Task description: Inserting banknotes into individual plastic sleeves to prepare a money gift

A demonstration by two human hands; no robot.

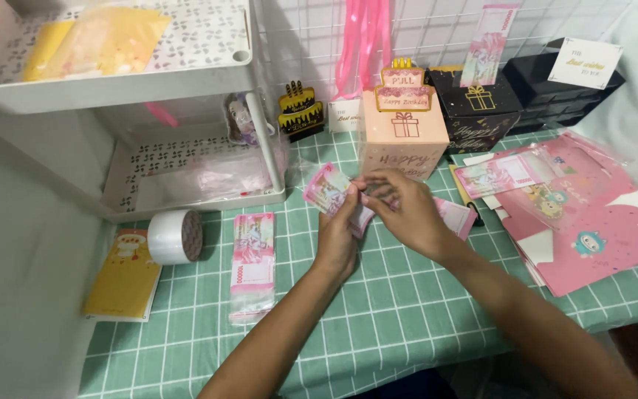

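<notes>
Pinching one wad of pink notes (331, 193) with left hand (338, 238) and right hand (402, 209); one wrapped bundle (252, 262) lying left.

Your left hand (336, 235) and right hand (402, 209) meet at centre, fingertips touching. Both forearms extend forward from the lower edge, converging. The left hand's fingers curl closed in a pinch; the right hand's fingers arch over them, palm down.
</notes>
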